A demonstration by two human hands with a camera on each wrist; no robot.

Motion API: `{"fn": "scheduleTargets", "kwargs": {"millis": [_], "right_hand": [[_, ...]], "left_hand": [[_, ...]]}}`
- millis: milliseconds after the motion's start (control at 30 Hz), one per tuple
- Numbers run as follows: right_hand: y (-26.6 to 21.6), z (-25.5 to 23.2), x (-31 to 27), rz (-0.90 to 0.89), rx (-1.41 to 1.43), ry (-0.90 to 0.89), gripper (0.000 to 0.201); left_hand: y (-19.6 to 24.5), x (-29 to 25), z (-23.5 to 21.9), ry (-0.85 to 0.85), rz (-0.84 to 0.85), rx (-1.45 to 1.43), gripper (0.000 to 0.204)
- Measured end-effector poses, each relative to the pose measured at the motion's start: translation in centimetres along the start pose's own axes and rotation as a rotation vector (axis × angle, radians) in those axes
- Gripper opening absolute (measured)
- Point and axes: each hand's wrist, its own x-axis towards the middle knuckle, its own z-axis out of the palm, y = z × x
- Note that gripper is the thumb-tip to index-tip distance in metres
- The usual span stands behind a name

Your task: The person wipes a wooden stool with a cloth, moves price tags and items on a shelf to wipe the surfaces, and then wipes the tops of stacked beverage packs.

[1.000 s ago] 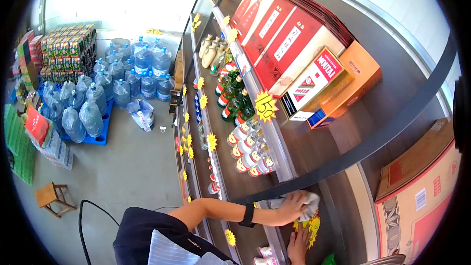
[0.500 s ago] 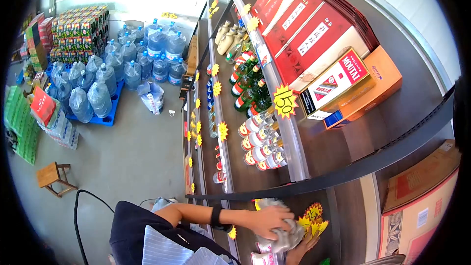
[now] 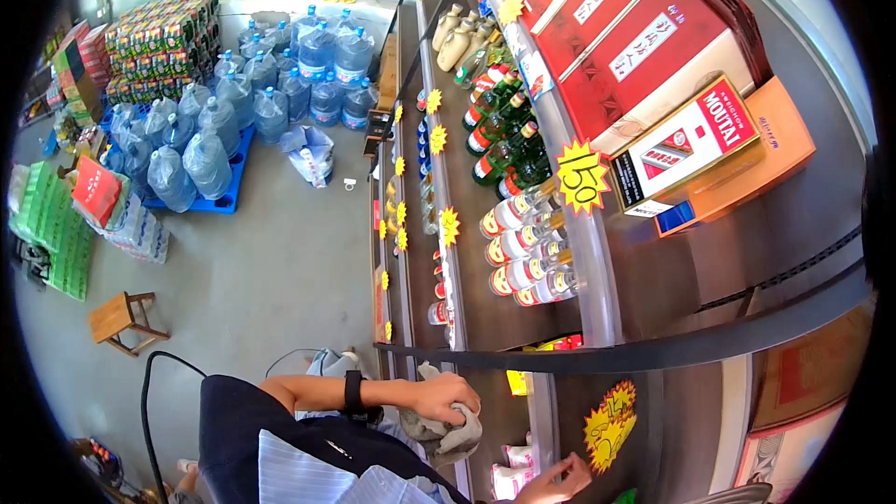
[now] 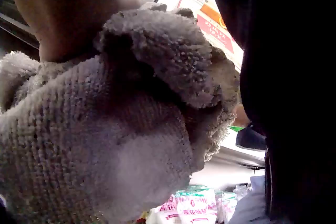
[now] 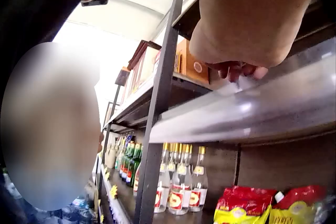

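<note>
A crumpled grey cloth (image 3: 450, 437) is gripped in my left hand (image 3: 444, 398), out in front of the shelf edge. Its looped, fluffy weave fills much of the left wrist view, where the cloth (image 4: 94, 140) covers most of the fingers. Over the shelf's front part is my right hand (image 3: 560, 482), fingers loosely bent, with nothing visible in it. Beyond its fingertips, several yellow starburst price tags (image 3: 611, 425) lie in a pile on the dark shelf board. From below, the right wrist view has the right hand (image 5: 244, 45) above the clear shelf-edge strip (image 5: 247, 111).
A dark metal shelf post (image 3: 709, 331) separates this bay from one with clear bottles (image 3: 532, 257), green bottles and red gift boxes (image 3: 644, 37). White-and-pink packets (image 3: 511, 481) sit one level down. Water jugs (image 3: 205, 163) and a wooden stool (image 3: 126, 317) stand on the floor.
My left hand has pulled the cloth from the shelf board out past its front edge. The right hand has come back off the price tags, and the head view has shifted.
</note>
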Motion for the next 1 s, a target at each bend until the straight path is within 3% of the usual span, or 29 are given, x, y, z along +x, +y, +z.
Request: {"fn": "scheduleTargets", "kwargs": {"millis": [100,167,200,233,300,367,467,600,700,767,900,967,1000], "right_hand": [[0.1,1.9,-0.8,-0.095,-0.102,-0.001,0.007],[2.3,3.4,-1.5,-0.018,-0.102,-0.029,0.013],[0.2,3.9,-0.5,-0.080,-0.075,0.175,0.021],[0.5,4.2,-0.5,-0.119,-0.177,0.102,0.023],[0.4,5.0,-0.2,-0.102,-0.151,0.151,0.032],[0.4,4.5,-0.3,-0.072,-0.162,0.065,0.031],[1.1,4.5,-1.1,-0.069,-0.053,0.083,0.034],[0.9,4.0,-0.8,-0.040,0.097,0.104,0.037],[1.2,3.9,-0.7,-0.056,0.087,0.102,0.038],[1.9,3.7,-0.8,-0.064,0.033,0.087,0.035],[2.6,4.8,-0.5,-0.039,-0.179,0.224,0.039],[1.6,5.5,0.5,-0.154,-0.262,0.431,0.041],[1.7,5.5,0.3,-0.033,-0.326,0.391,0.042]], "left_hand": [[-1.6,-0.9,1.3,0.068,0.021,-0.029,0.031],[-2.1,-1.8,1.7,-0.051,-0.079,0.006,0.032],[-2.6,-2.0,1.8,-0.126,-0.075,0.011,0.035],[-3.0,-2.2,2.1,-0.135,-0.103,0.083,0.035],[-2.5,-2.1,2.4,-0.102,-0.210,0.138,0.035],[-2.2,-2.0,2.7,-0.104,-0.262,0.176,0.034],[-2.8,-1.7,4.3,-0.118,-0.319,0.227,0.033],[-2.7,-1.6,7.0,-0.159,-0.229,0.172,0.032],[-2.0,-1.9,8.5,-0.267,-0.237,0.164,0.033],[-2.7,-2.7,10.1,-0.232,-0.214,0.152,0.037],[-4.3,-4.9,11.1,-0.286,-0.231,0.191,0.037],[-5.8,-6.2,11.2,-0.295,-0.233,0.184,0.037],[-7.0,-6.9,11.3,-0.307,-0.237,0.215,0.037]]}}
